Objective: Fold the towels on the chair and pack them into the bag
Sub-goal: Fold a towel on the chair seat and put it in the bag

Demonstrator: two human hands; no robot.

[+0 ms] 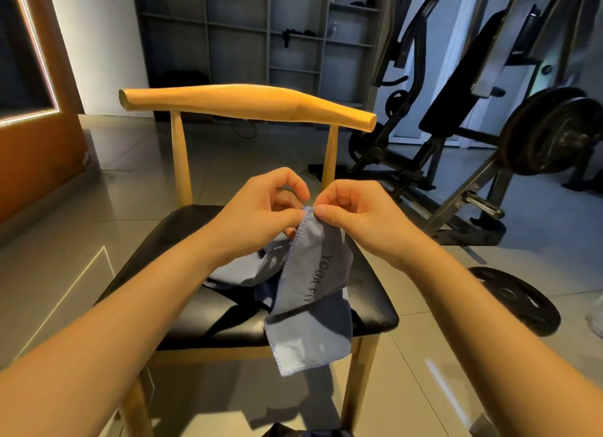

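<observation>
Both forearms reach in; left hand [261,210] and right hand [354,216], touching, pinch the blue towel [313,273] by its top edge, its length hanging straight below the grip, past the front edge of the chair seat [208,309].

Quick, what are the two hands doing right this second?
Left hand: pinches the top edge of the grey-blue towel.
Right hand: pinches the same top edge, right beside the left; the towel hangs down over the chair.
</observation>
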